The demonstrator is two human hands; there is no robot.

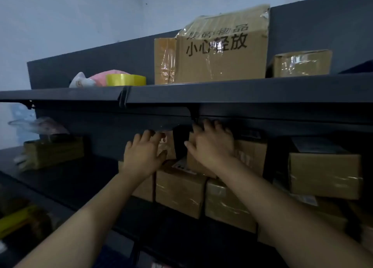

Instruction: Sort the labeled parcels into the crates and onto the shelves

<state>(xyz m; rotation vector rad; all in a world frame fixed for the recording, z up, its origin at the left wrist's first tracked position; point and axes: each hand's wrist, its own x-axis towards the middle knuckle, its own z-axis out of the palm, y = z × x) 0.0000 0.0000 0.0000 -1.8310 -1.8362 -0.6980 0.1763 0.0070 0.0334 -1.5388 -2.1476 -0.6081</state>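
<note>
Both forearms reach under the top shelf [222, 90], left hand [141, 156] and right hand [212, 146] spread flat on a parcel [250, 156] I judge I'm seating; next, let go.

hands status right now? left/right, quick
Left hand: open, fingers spread against a small cardboard parcel on the middle shelf.
Right hand: open, palm flat on another box, no grip.

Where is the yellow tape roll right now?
The yellow tape roll lies on the top shelf, left of the cardboard boxes, touching a pink parcel.
</note>
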